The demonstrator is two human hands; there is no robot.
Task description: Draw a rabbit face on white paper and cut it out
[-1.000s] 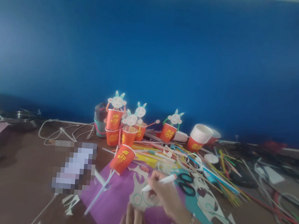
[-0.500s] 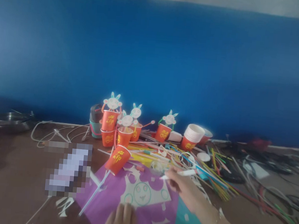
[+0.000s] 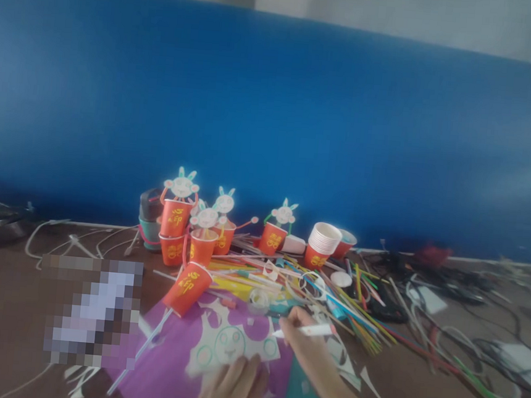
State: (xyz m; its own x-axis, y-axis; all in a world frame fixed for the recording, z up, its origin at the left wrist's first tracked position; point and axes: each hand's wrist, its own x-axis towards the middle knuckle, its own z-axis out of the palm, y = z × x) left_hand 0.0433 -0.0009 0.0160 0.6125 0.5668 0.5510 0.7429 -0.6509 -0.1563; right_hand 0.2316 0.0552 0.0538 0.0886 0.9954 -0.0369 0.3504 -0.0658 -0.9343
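My left hand point(image 3: 233, 387) lies with its fingers stretched out over the lower edge of a white paper piece point(image 3: 256, 334). The paper bears a green-outlined face with ears and a green circle on each side; pink shows in the right circle. In my right hand point(image 3: 299, 333) is a white marker point(image 3: 314, 330) with a pinkish end. Its tip points left, just above the right circle; whether it touches the paper I cannot tell. Beneath the paper is a purple sheet point(image 3: 162, 363), with a teal sheet point(image 3: 306, 394) to the right.
A tilted red paper cup point(image 3: 187, 288) with a straw point(image 3: 140, 355) lies at the purple sheet's upper left. Behind stand several cups with rabbit faces point(image 3: 284, 214) and a cup stack point(image 3: 321, 247). Straws point(image 3: 361, 322), tape point(image 3: 259, 300), paper scraps point(image 3: 82, 378) and cables point(image 3: 457, 340) lie around.
My left hand has slid up and right onto the paper's lower edge. My right hand has brought the marker tip down close to the right circle. The whole view has shifted slightly.
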